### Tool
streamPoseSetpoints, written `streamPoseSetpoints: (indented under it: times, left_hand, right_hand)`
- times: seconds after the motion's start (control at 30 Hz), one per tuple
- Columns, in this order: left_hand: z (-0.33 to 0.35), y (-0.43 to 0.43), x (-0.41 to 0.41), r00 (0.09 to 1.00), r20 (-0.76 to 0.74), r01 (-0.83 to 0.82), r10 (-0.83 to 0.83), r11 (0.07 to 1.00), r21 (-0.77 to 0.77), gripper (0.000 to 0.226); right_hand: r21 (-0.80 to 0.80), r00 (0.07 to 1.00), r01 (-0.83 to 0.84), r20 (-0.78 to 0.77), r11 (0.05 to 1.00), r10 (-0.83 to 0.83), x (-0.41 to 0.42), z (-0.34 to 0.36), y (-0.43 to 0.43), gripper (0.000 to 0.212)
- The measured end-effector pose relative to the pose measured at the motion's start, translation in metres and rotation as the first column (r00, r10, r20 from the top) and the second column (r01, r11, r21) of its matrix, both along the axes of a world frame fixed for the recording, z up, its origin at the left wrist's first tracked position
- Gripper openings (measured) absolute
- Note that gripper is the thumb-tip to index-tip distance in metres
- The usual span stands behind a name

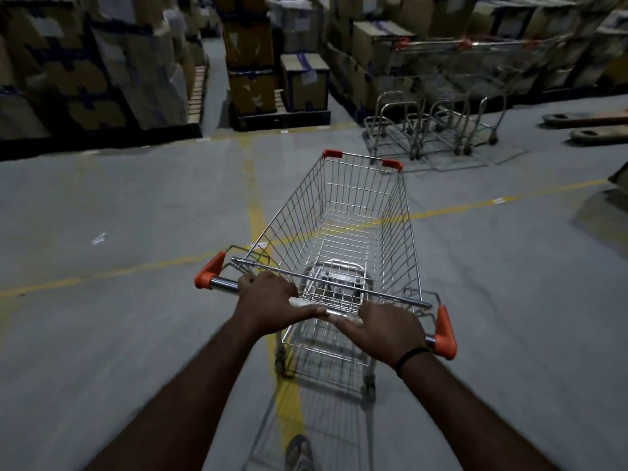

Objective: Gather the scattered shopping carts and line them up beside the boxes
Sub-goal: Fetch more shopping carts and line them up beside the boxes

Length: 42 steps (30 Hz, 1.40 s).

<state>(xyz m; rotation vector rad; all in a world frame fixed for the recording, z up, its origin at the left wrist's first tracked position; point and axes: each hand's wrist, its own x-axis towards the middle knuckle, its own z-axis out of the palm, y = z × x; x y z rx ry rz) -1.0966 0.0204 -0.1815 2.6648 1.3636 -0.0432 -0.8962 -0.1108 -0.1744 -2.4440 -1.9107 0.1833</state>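
Two hands hold the cart [396, 232] by its handle: left hand [268, 300] and right hand [390, 331], fingers curled round it. The cart is on the floor [136, 205], apart from the parked carts [438, 127] by the boxes [377, 45]. Pushed crooked or too fast, it could bang them.

Bare forearms [190, 385], a thin black band [410, 358] round the right wrist, a strapped sandal [299, 450] on one foot.

The shopping cart [343, 229] is glossy metal wire with orange plastic corners; cardboard boxes [306, 79]; matt concrete floor [119, 205].
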Motion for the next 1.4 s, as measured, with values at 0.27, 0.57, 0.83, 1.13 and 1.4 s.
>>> streamPoseSetpoints:
  times: [0.27,0.57,0.83,1.13,1.4]
  left_hand:
    - [0.005,0.119,0.032,0.997,-0.03,0.069,-0.07,0.997,-0.035,0.094]
    - [0.0,0.235,0.111,0.997,-0.039,0.071,-0.071,0.997,0.004,0.096]
    - [0.003,0.363,0.2,0.996,-0.041,0.074,-0.075,0.997,-0.01,0.1]
    - [0.01,0.493,0.288,0.996,-0.032,0.077,-0.078,0.996,-0.032,0.099]
    - [0.005,0.612,0.353,0.997,-0.033,0.075,-0.075,0.997,-0.025,0.101]
  right_hand:
    - [-0.014,0.999,0.027,-0.045,1.0,-0.028,0.025,-0.003,0.106,0.075]
    - [0.014,0.998,0.054,0.013,0.998,-0.054,0.104,-0.01,0.223,0.084]
    - [0.017,0.999,0.044,0.021,0.999,-0.044,0.193,-0.007,0.35,0.079]
    - [-0.013,0.999,0.031,-0.02,0.999,-0.031,0.282,-0.001,0.483,0.077]
    - [0.008,0.999,0.043,0.01,0.999,-0.043,0.348,-0.004,0.602,0.084]
